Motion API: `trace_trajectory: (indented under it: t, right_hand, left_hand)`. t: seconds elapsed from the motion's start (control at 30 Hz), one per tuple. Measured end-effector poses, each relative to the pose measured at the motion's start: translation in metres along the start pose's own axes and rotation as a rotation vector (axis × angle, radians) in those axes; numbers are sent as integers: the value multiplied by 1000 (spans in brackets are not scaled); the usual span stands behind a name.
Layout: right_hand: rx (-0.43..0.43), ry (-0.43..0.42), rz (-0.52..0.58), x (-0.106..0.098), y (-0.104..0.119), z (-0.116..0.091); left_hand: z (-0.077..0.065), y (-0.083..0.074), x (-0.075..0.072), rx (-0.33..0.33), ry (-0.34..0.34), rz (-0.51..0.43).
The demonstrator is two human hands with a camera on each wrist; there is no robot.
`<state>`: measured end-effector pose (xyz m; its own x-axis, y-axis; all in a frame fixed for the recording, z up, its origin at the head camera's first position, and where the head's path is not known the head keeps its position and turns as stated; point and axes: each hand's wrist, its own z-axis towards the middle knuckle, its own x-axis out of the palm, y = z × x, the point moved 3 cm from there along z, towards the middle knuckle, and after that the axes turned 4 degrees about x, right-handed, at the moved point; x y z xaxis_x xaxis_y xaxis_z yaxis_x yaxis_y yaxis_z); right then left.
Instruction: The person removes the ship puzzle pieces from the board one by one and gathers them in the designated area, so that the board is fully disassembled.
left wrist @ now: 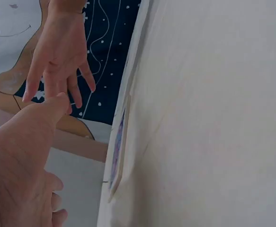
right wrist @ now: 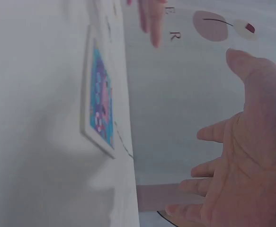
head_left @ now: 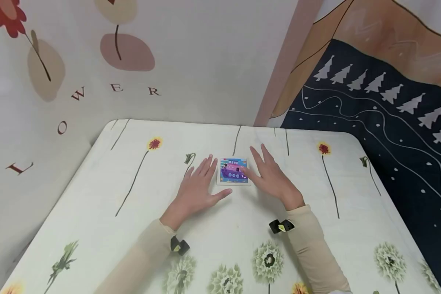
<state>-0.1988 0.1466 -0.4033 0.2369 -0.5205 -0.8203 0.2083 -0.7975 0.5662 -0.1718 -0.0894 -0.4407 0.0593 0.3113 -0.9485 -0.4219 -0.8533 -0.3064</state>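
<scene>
A small flat panel (head_left: 233, 170) with a white edge and a purple, pink and blue picture lies on the table. Its exact kind cannot be told. To its left, my left hand (head_left: 197, 188) hovers with fingers spread. On the other side is my right hand (head_left: 273, 179), its thumb overlapping the panel's right edge in the head view. From the right wrist, the panel (right wrist: 101, 101) appears apart from my right hand (right wrist: 256, 142), which holds nothing. The left wrist view shows the panel (left wrist: 119, 146) edge-on, with my left hand (left wrist: 24, 156) empty above the table.
A white cloth printed with flowers covers the table (head_left: 132, 228). Behind it hangs a pale curtain (head_left: 206, 73) with letters and flower shapes. At the right is a dark cloth (head_left: 353, 106) with white trees. Each sleeve carries a small black wrist device (head_left: 179, 245).
</scene>
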Motion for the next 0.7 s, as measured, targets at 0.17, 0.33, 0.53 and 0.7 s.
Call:
trace_trajectory:
  t: [0.17,0.33,0.53,0.7]
  right_hand:
    - [12,7,40,-2,5,14]
    - [20,-4,90,-4,8,26]
    - [-49,-107,181,-1,11,44]
    - [-60,-171,358,12,10,61]
  left_hand:
    - [10,4,16,17,-12,-120]
    - [15,6,24,18,-71,-237]
    - [21,11,28,39,-103,-256]
    - [26,17,32,56,-127,-255]
